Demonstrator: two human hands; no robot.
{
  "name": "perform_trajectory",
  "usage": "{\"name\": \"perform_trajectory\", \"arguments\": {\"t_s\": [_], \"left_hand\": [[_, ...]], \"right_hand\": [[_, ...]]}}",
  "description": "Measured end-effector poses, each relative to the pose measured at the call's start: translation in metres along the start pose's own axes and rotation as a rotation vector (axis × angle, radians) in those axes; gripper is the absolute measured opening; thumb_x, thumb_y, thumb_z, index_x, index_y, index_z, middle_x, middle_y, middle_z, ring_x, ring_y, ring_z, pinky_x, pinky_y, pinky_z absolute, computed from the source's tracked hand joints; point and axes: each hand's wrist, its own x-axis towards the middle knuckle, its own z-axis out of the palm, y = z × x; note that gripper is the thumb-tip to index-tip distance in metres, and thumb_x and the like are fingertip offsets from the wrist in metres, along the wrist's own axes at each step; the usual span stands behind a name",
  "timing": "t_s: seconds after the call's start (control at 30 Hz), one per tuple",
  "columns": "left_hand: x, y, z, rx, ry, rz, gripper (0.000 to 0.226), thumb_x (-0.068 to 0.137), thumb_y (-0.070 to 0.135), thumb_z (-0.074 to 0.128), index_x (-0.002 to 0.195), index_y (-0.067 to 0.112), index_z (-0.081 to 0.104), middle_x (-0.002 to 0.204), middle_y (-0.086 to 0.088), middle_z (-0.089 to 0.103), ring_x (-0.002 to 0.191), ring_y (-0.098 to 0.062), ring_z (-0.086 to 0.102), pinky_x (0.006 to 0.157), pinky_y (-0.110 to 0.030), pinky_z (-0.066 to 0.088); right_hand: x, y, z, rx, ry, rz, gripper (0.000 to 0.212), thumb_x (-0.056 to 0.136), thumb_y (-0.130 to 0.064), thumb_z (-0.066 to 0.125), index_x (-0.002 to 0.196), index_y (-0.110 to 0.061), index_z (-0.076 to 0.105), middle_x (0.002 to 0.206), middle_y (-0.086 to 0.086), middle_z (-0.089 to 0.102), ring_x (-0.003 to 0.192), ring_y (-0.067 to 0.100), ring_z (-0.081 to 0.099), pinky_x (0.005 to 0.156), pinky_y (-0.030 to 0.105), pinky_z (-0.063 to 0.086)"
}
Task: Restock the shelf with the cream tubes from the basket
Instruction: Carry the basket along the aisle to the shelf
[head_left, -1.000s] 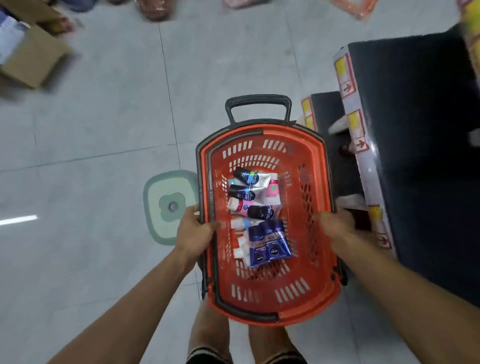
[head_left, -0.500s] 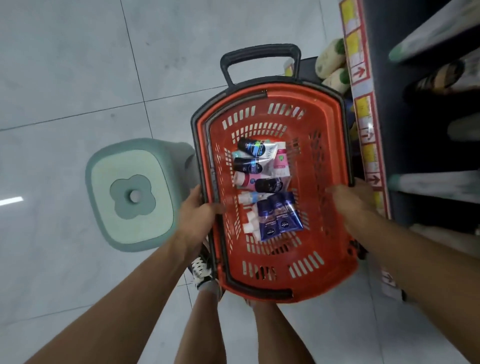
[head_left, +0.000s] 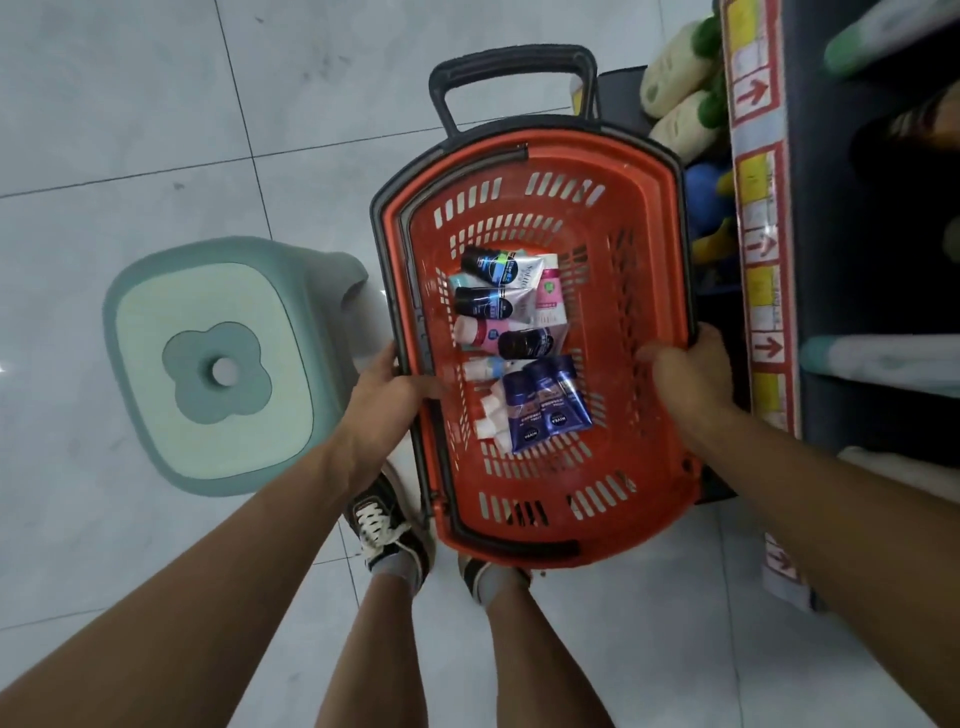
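Observation:
An orange basket (head_left: 644, 270) with a black rim and a black pull handle hangs in front of me over the floor. My left hand (head_left: 387, 395) grips its left rim and my right hand (head_left: 685, 371) grips its right rim. On the basket's bottom lie several cream tubes: dark blue ones (head_left: 545, 410) nearest me, black-capped ones (head_left: 488, 301) further off, a pink one (head_left: 488, 331) between them. The dark shelf (head_left: 852, 218) stands at the right, its edge strip (head_left: 758, 208) carrying yellow price labels and red arrows.
A pale green plastic stool (head_left: 213, 364) stands on the tiled floor just left of the basket. My two feet in dark sneakers (head_left: 389, 530) are under the basket's near end. Cream and green packs (head_left: 680, 93) and blue items lie on the low shelf by the basket's far right corner.
The view has swung toward the shelf, with the basket still gripped by both hands. The stool now sits close at the left and the shelf edge is right beside the basket.

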Motion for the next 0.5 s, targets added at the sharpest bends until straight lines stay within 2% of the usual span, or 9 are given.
{"name": "perform_trajectory", "arguments": {"t_s": [0.07,0.13,0.2,0.23,0.3,0.4,0.5], "left_hand": [[0.0,0.003,-0.001,0.058,0.033,-0.027,0.049,0.085,0.022,0.077,0.13,0.033,0.059,0.106,0.005,0.08,0.097,-0.017,0.077,0.102,-0.045,0.054],[-0.006,0.01,-0.002,0.223,0.09,-0.041,0.064,0.09,0.032,0.077,0.144,0.023,0.044,0.109,0.005,0.075,0.097,-0.017,0.073,0.097,-0.041,0.052],[-0.02,0.022,-0.005,0.384,0.143,-0.042,0.077,0.096,0.037,0.072,0.157,0.017,0.03,0.127,-0.002,0.066,0.112,-0.023,0.067,0.096,-0.042,0.053],[-0.03,0.03,-0.007,0.436,0.153,-0.037,0.078,0.097,0.038,0.069,0.159,0.017,0.029,0.139,-0.005,0.061,0.122,-0.026,0.063,0.1,-0.044,0.052],[-0.055,0.049,-0.01,0.524,0.156,-0.011,0.071,0.098,0.041,0.065,0.158,0.017,0.035,0.151,-0.007,0.055,0.132,-0.029,0.057,0.108,-0.047,0.049],[-0.099,0.083,-0.009,0.643,0.14,0.032,0.064,0.099,0.039,0.06,0.155,0.014,0.042,0.151,-0.009,0.056,0.133,-0.029,0.056,0.111,-0.046,0.046],[-0.148,0.115,-0.007,0.72,0.138,0.053,0.062,0.1,0.04,0.059,0.153,0.013,0.043,0.148,-0.01,0.058,0.13,-0.029,0.058,0.108,-0.046,0.048]], "right_hand": [[-0.006,-0.001,-0.001,-0.154,0.014,-0.015,0.079,0.07,-0.036,0.068,0.143,-0.012,0.048,0.125,0.012,0.061,0.105,0.032,0.064,0.091,0.051,0.057],[-0.015,-0.004,-0.004,-0.284,-0.004,0.003,0.085,0.07,-0.044,0.065,0.145,-0.011,0.043,0.131,0.016,0.054,0.112,0.038,0.06,0.094,0.055,0.055],[-0.022,-0.008,-0.01,-0.337,-0.039,0.031,0.084,0.069,-0.051,0.062,0.142,-0.012,0.045,0.13,0.016,0.054,0.11,0.039,0.06,0.093,0.055,0.055],[-0.026,-0.01,-0.013,-0.345,-0.056,0.035,0.083,0.068,-0.054,0.06,0.139,-0.013,0.049,0.127,0.015,0.056,0.106,0.037,0.062,0.091,0.054,0.057],[-0.045,-0.026,-0.024,-0.354,-0.101,-0.013,0.068,0.068,-0.054,0.058,0.125,-0.018,0.061,0.115,0.011,0.064,0.092,0.031,0.066,0.083,0.046,0.06],[-0.098,-0.067,-0.048,-0.377,-0.17,-0.179,0.015,0.085,-0.031,0.061,0.09,-0.021,0.07,0.086,0.002,0.07,0.07,0.021,0.068,0.062,0.03,0.054],[-0.148,-0.101,-0.069,-0.432,-0.182,-0.321,0.012,0.09,-0.022,0.06,0.079,-0.02,0.064,0.076,-0.004,0.065,0.067,0.019,0.064,0.054,0.028,0.044]]}}
